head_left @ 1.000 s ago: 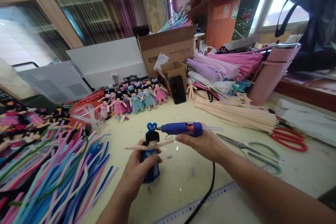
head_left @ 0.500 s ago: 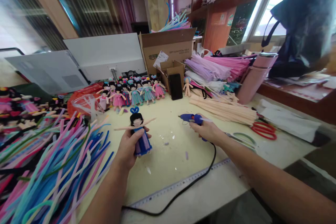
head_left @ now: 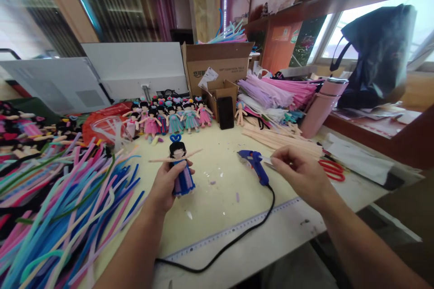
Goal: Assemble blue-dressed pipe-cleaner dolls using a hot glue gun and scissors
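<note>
From where I stand, the left hand's fingers (head_left: pixel 178 170) are wrapped snugly around a blue-dressed doll (head_left: pixel 184 180), thumb across its front; it stands nearly upright in the grip, heart-topped head leaning slightly left, thin arms spread sideways. The right hand (head_left: pixel 303 174) has its fingers loosely curled, thumb close to forefinger, and I can't tell whether they pinch anything. Just left of them on the tabletop (head_left: pixel 206 214) lies a blue glue gun (head_left: pixel 252 158), much nearer this hand than the other: its nozzle points left, towards the doll's side, its back end faces the curled fingers, and its handle slants back towards the person. From there a black cord (head_left: pixel 224 250) loops across a ruler (head_left: pixel 217 240).
</note>
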Demonstrator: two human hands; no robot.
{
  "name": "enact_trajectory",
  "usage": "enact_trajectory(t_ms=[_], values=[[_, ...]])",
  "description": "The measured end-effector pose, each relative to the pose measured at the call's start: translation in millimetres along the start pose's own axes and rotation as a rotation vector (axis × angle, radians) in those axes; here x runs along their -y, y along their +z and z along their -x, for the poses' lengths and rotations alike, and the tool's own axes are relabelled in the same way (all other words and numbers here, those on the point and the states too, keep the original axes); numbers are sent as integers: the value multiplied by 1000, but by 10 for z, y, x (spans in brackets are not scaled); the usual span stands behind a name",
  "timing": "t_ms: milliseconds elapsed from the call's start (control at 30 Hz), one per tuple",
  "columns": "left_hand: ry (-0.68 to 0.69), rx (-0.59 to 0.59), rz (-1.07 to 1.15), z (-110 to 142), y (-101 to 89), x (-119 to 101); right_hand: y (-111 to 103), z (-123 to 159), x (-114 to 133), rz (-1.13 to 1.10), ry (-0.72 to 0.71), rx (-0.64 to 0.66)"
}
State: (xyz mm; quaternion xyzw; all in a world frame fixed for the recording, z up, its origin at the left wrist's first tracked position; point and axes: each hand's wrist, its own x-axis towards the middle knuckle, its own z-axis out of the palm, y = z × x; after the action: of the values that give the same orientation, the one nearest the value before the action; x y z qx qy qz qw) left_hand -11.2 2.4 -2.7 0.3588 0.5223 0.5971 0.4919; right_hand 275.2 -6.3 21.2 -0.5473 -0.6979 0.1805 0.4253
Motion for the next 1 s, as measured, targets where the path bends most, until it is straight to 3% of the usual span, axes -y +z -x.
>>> enact_trajectory(t_ms=[100,200,300,433,567,667,733,867,1000], values=[[0,28,31,-6,5,12,258,12,272,-7,-228,328],[-1,49,69,-14,7,12,696,-127,359,183,-325,510],[-17,48,107,-27,-3,9,1045,-294,309,418,-344,607],[-24,58,121,-42,-25,13,1255,-386,246,556,-327,701],[2,75,116,-31,-26,9,1289,-384,259,555,-314,711],[17,64,87,-16,-10,10,1180,-410,295,519,-299,669],[47,55,49,-7,5,25,1049,-442,342,354,-242,591],[138,90,-113,23,50,82,829,-491,528,-224,-117,413],[240,131,-329,74,102,118,841,-513,744,-443,-105,288]])
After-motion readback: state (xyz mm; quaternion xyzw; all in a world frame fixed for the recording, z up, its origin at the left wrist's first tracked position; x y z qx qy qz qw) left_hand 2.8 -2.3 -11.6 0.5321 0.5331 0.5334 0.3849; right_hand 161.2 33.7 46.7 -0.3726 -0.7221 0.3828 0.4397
